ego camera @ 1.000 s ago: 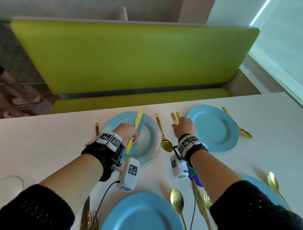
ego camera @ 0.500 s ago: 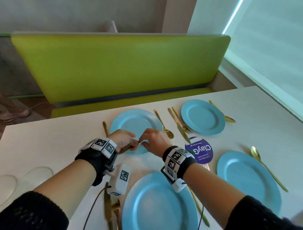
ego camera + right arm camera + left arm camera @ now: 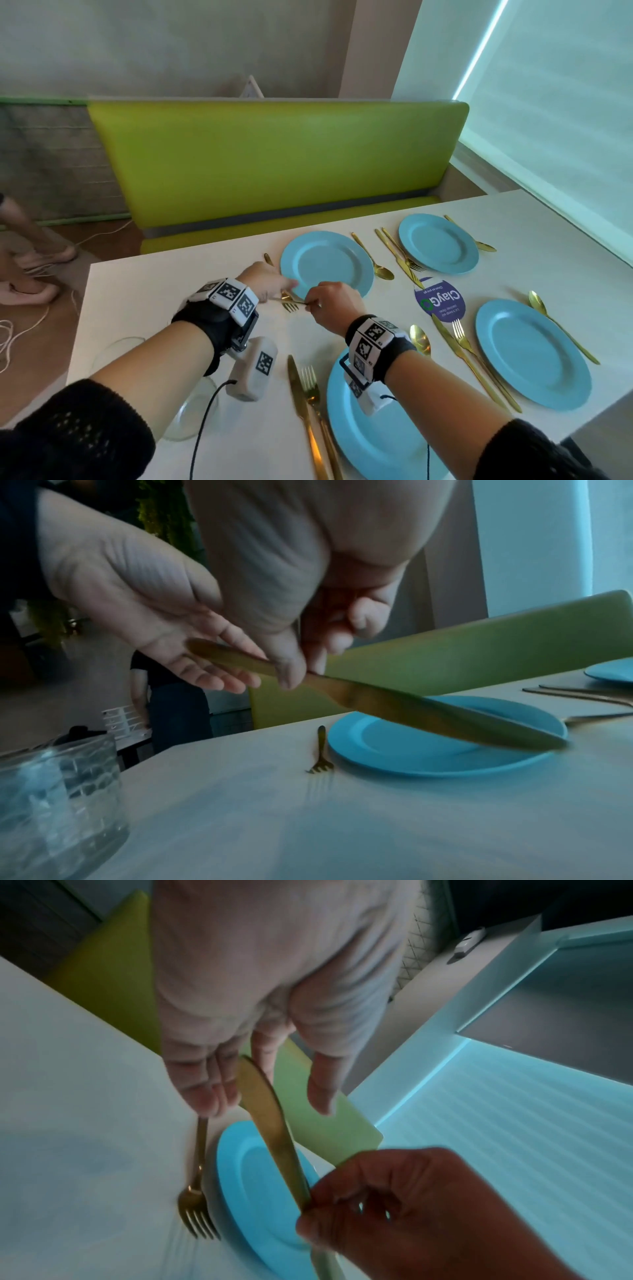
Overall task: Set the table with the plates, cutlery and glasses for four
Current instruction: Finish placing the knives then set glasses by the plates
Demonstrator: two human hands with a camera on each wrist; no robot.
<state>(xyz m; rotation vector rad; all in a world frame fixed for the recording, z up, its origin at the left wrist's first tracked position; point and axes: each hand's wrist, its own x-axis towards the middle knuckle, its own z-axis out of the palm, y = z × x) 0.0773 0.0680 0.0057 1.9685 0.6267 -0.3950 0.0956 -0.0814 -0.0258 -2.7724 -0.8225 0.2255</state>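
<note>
Head view: the gold knife (image 3: 291,300) has passed from left hand (image 3: 267,279) to right hand (image 3: 334,301), low over the desk (image 3: 144,294).

Left wrist view: left fingers straight, knife tip just beside them.

Right wrist view: right grip pinches the handle; blade slants over the plate (image 3: 428,748), fork (image 3: 321,753) beneath. Likely laying next.

Right hand (image 3: 394,1204) pinches knife (image 3: 270,1123) above blue plate (image 3: 253,1191).

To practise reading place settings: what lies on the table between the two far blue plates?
A gold spoon, then a gold knife and a gold fork side by side, as the head view shows.
</note>
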